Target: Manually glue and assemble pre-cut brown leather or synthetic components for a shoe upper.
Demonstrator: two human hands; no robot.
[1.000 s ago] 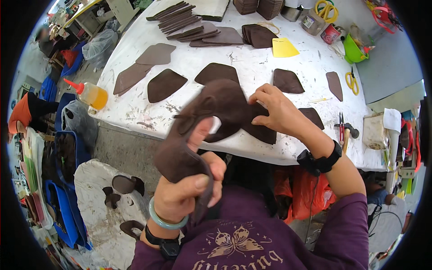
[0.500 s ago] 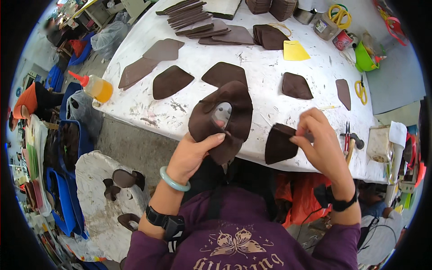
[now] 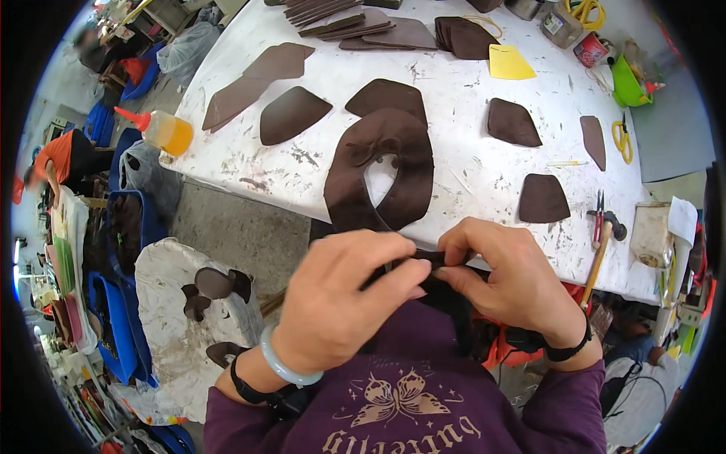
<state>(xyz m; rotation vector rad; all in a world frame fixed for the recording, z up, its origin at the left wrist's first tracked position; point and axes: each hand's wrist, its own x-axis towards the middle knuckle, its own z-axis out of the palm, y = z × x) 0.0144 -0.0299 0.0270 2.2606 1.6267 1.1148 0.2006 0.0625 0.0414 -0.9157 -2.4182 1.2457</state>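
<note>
My left hand and my right hand meet at the table's near edge, each pinched closed. Between their fingertips is the near end of a ring-shaped dark brown leather piece. Its far part rests on the white table, with an oval opening in the middle. My fingers cover where the ends overlap, so I cannot tell how they lie together. Loose brown leather panels surround it: one right of the ring, another farther right, one to its left and one partly beneath its far edge.
Stacks of brown panels and a yellow card lie at the back. A glue bottle stands at the left edge. Yellow-handled scissors, red-handled nippers and a hammer lie right. A side stool holds brown pieces.
My right hand has moved left, joining my left hand at the ring's near end. The panel it pinched at the table edge has left that spot. The ring now lies flatter and nearer the table.
</note>
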